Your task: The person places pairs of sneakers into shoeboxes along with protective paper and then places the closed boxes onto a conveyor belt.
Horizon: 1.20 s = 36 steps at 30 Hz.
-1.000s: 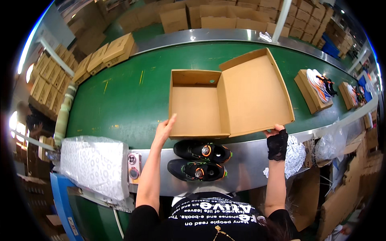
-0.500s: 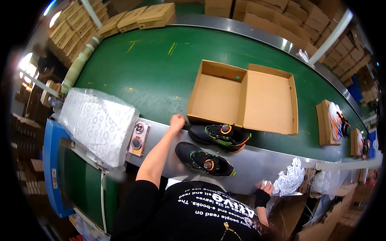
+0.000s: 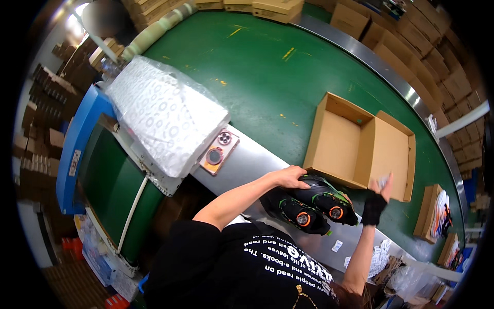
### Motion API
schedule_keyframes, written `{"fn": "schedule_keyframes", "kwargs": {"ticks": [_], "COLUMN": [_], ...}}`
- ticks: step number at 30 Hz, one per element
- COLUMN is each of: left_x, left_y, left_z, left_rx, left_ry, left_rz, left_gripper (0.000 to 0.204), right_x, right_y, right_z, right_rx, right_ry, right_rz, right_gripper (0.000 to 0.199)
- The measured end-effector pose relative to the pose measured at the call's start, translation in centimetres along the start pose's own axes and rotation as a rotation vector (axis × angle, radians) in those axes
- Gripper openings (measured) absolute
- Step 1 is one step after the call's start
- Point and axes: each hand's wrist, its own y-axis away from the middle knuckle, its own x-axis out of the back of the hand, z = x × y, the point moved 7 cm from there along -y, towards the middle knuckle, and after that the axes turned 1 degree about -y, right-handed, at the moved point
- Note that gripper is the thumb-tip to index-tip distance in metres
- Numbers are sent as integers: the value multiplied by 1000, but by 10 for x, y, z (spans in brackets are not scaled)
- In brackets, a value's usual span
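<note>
Two black sneakers with green and orange trim and round dials lie side by side on the metal ledge: the near sneaker (image 3: pixel 293 210) and the far sneaker (image 3: pixel 327 194). My left hand (image 3: pixel 291 177) is closed over the toe of the far one. My right hand (image 3: pixel 381 190), with a black wrist cover, is raised over the lid half of an open cardboard box (image 3: pixel 342 139). A small white packet (image 3: pixel 382 181) shows at its fingers, smeared by motion. Another small white packet (image 3: pixel 337 246) lies on the ledge beside the sneakers.
A plastic-wrapped stack of patterned white paper (image 3: pixel 159 113) sits left, beside a phone (image 3: pixel 219 151). White packets are piled (image 3: pixel 380 257) at the ledge's right end. Boxed sneakers (image 3: pixel 437 213) stand farther right on the green belt (image 3: pixel 247 77). Closed boxes (image 3: pixel 278 9) line the far edge.
My left hand has moved onto the far sneaker's toe. My right hand has come up from the packet pile to the box lid with a packet. The view has turned left.
</note>
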Motion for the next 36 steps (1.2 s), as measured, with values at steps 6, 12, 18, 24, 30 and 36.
{"fn": "schedule_keyframes", "kwargs": {"ticks": [6, 12, 18, 24, 30, 36], "left_x": [20, 184, 237, 243, 298, 323], "left_y": [23, 158, 265, 260, 272, 202], "left_z": [-31, -88, -177, -171, -156, 4], "left_rx": [213, 248, 962, 995, 916, 184], "left_ry": [4, 50, -724, -730, -816, -399], "left_rz": [227, 1051, 940, 886, 1148, 1349], "left_gripper": [57, 24, 48, 41, 15, 23], "right_x": [-151, -149, -165, -170, -169, -195], "right_y": [18, 41, 55, 57, 60, 65], "right_z": [-25, -78, -75, -82, -81, -61], "right_rx": [-118, 24, 123, 116, 195, 312], "right_ry": [294, 228, 499, 524, 456, 361], "right_rz": [-1186, -1196, -1087, -1100, -1064, -1094], "right_gripper": [46, 43, 40, 39, 39, 38]}}
